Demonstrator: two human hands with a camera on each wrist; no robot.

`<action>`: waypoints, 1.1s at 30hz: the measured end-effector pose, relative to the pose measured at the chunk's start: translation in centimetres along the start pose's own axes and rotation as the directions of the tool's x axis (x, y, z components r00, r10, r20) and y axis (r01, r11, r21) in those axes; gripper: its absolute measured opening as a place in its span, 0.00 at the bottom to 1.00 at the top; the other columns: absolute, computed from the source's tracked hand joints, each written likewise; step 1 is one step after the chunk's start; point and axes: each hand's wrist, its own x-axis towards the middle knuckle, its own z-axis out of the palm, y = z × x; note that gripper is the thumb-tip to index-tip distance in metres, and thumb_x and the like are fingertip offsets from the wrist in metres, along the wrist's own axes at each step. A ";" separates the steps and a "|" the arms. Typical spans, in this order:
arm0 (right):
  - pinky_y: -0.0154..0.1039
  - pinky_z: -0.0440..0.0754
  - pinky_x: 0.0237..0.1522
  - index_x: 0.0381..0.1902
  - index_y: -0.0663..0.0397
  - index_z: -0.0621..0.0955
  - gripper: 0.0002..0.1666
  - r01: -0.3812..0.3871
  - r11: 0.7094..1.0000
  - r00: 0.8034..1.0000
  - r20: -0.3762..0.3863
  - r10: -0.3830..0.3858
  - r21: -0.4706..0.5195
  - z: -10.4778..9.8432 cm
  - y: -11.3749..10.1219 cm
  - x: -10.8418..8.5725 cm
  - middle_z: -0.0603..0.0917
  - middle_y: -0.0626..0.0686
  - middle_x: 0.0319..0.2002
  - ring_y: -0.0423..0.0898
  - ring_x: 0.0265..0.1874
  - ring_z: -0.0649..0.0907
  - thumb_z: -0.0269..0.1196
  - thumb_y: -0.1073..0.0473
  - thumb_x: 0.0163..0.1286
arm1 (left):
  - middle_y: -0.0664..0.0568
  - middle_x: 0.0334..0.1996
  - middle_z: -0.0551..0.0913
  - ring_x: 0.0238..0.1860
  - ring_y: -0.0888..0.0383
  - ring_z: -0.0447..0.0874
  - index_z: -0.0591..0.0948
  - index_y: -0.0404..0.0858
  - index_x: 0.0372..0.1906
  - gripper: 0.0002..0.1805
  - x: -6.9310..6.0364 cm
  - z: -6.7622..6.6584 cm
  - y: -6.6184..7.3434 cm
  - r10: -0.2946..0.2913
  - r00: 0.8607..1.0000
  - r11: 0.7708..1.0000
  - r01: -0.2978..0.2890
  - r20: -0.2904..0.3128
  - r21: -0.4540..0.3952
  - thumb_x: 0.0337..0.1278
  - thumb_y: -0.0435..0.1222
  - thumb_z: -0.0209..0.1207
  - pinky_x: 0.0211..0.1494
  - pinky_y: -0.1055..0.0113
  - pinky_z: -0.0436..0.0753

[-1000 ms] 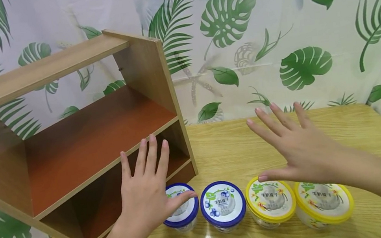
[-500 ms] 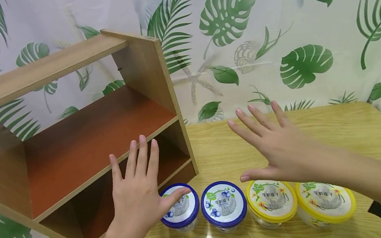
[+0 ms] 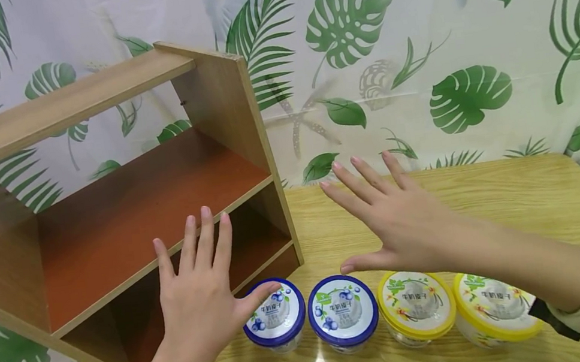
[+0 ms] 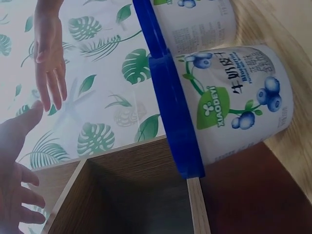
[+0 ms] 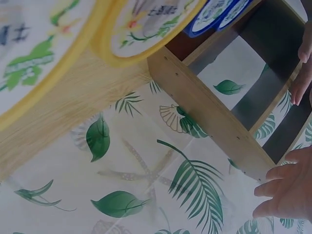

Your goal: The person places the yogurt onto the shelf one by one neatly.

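My left hand (image 3: 201,300) hovers with spread fingers in front of the wooden shelf unit (image 3: 258,142), its thumb crossing over the edge of the left blue-lidded tub (image 3: 274,316). Spread likewise, my right hand (image 3: 410,226) floats above the table behind the tubs. Neither hand holds anything. A second blue-lidded tub (image 3: 343,310) and two yellow-lidded tubs, one (image 3: 417,304) beside it and one (image 3: 492,307) at the right end, complete the row. Blueberries are printed on the blue-lidded tub (image 4: 234,97) in the left wrist view. My right sleeve and wrist strap cover part of the rightmost lid.
The shelf unit stands at the left, with a reddish-brown middle board (image 3: 152,210) and a lower compartment (image 3: 148,307). A wooden table (image 3: 532,205) carries the tubs. Behind it hangs a leaf-patterned cloth (image 3: 393,96).
Both hands have drifted left with fingers still spread, the right hand farther. More of the left blue lid shows now, while the right forearm covers part of the rightmost yellow lid. The tubs stay put.
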 end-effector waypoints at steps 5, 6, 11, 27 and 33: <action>0.58 0.43 0.72 0.75 0.52 0.51 0.57 0.031 0.998 0.999 -0.028 -0.029 0.048 -0.1 -0.1 0.8 0.51 0.59 0.74 0.59 0.73 0.48 0.46 0.21 0.60 | 0.41 0.71 0.58 0.72 0.44 0.53 0.56 0.39 0.73 0.62 0.1 -0.3 -0.1 -0.025 0.999 1.000 0.025 0.028 -0.005 0.43 0.80 0.19 0.71 0.36 0.43; 0.57 0.45 0.72 0.75 0.52 0.51 0.57 0.036 0.998 0.999 -0.026 -0.034 0.060 -0.1 -0.1 0.9 0.51 0.59 0.74 0.59 0.73 0.48 0.47 0.22 0.60 | 0.41 0.71 0.58 0.72 0.44 0.53 0.56 0.39 0.73 0.62 0.1 -0.3 -0.2 -0.026 0.999 1.000 0.026 0.028 -0.006 0.43 0.80 0.20 0.71 0.36 0.44; 0.54 0.49 0.72 0.74 0.53 0.51 0.57 0.060 0.994 0.998 -0.022 -0.058 0.090 0.0 -0.5 1.7 0.51 0.59 0.74 0.58 0.73 0.49 0.49 0.23 0.60 | 0.41 0.70 0.61 0.71 0.43 0.55 0.57 0.39 0.73 0.62 0.0 -0.4 -0.4 -0.031 0.999 0.999 0.031 0.009 -0.010 0.42 0.80 0.21 0.70 0.36 0.44; 0.54 0.53 0.71 0.73 0.54 0.55 0.58 0.094 0.994 0.992 -0.090 -0.089 0.054 0.4 -1.8 4.4 0.58 0.58 0.72 0.56 0.72 0.53 0.47 0.21 0.58 | 0.40 0.69 0.60 0.70 0.41 0.57 0.57 0.38 0.72 0.61 -0.9 -1.3 -1.9 -0.098 0.995 0.995 0.098 0.015 -0.008 0.44 0.79 0.20 0.69 0.34 0.43; 0.54 0.54 0.71 0.73 0.54 0.55 0.58 0.113 0.992 0.989 -0.098 -0.108 0.050 0.7 -2.4 5.4 0.59 0.58 0.72 0.56 0.72 0.54 0.57 0.25 0.56 | 0.39 0.69 0.61 0.69 0.40 0.59 0.58 0.37 0.72 0.61 -1.1 -1.6 -2.4 -0.108 0.994 0.994 0.108 -0.014 -0.003 0.45 0.79 0.22 0.69 0.34 0.45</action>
